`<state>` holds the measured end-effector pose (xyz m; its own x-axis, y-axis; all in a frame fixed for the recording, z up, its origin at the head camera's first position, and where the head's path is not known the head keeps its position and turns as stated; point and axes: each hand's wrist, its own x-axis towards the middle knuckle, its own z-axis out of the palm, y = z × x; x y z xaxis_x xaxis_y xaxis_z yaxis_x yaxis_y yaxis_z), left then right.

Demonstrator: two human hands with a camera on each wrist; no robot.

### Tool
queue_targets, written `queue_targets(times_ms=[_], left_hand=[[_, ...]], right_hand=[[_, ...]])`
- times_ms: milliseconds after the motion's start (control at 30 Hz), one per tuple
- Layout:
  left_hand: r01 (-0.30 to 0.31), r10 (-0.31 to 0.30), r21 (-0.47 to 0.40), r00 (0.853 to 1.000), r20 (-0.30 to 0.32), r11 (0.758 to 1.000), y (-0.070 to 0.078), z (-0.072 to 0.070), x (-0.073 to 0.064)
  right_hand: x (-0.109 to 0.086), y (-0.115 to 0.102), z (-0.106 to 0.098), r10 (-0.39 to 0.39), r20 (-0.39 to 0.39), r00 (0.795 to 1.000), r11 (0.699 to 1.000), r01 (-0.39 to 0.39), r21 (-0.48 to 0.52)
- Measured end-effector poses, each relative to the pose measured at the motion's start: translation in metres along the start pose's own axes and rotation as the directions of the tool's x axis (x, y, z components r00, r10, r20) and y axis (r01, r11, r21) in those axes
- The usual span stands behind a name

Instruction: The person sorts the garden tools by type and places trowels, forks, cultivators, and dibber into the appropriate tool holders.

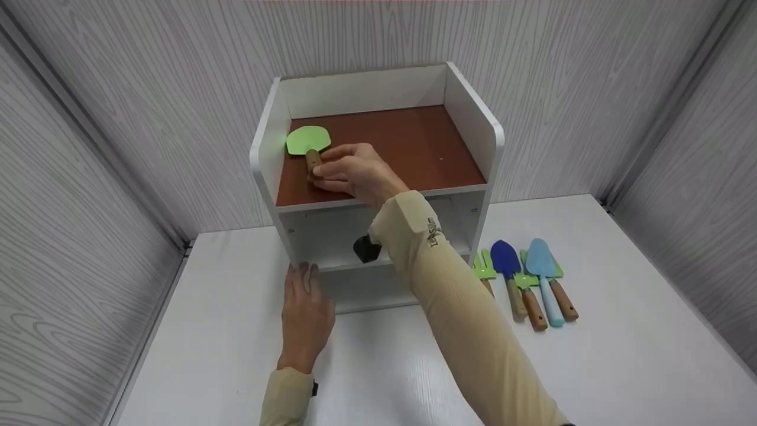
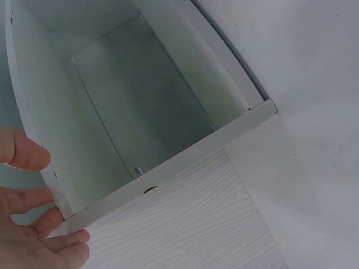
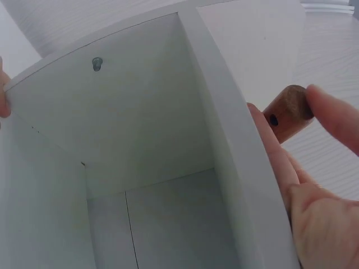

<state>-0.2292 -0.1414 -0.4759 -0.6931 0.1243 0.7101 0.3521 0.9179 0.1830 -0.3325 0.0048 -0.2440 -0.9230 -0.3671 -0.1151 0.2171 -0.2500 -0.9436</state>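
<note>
My right hand (image 1: 361, 171) pinches the wooden handle of a small garden shovel (image 1: 309, 140) with a light green blade. The shovel lies over the left side of the brown top (image 1: 396, 142) of a white shelf unit (image 1: 494, 139), blade toward the back. In the right wrist view, thumb and fingers sit at the end of the handle (image 3: 288, 112), close to the front edge. My left hand (image 1: 307, 319) rests against the unit's left front edge, fingers fairly straight. The left wrist view shows its fingertips (image 2: 73, 241) touching a corner where side panel and shelf board meet.
Right of the unit, on the white table (image 1: 627, 284), lie several garden tools: a dark blue trowel (image 1: 505, 257), a light blue trowel (image 1: 541, 260) and green-headed tools with wooden handles, including a fork (image 1: 485, 267). Grey wood-grain walls (image 1: 177, 89) enclose the table.
</note>
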Motion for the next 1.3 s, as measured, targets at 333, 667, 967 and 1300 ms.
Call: queue_targets(times_ms=[333, 667, 967, 1300], left_hand=[[-0.008, 0.007, 0.052, 1.0, 0.022, 0.999, 0.002, -0.001, 0.0], [-0.005, 0.004, 0.034, 1.0, 0.022, 0.999, 0.001, 0.0, 0.003], [-0.019, 0.019, 0.014, 1.0, 0.015, 1.0, -0.003, 0.0, -0.001], [0.007, -0.007, -0.032, 1.0, 0.026, 0.999, -0.001, -0.003, -0.001]], right_hand=[[0.001, 0.001, 0.008, 0.0, -0.064, 0.998, 0.993, -0.008, -0.119], [-0.009, -0.004, 0.006, -0.009, -0.027, 1.0, 0.987, 0.004, -0.159], [-0.038, 0.005, -0.018, -0.02, 0.103, 0.995, 0.978, 0.041, -0.203], [-0.077, 0.035, -0.066, -0.131, 0.268, 0.955, 0.959, 0.19, -0.209]])
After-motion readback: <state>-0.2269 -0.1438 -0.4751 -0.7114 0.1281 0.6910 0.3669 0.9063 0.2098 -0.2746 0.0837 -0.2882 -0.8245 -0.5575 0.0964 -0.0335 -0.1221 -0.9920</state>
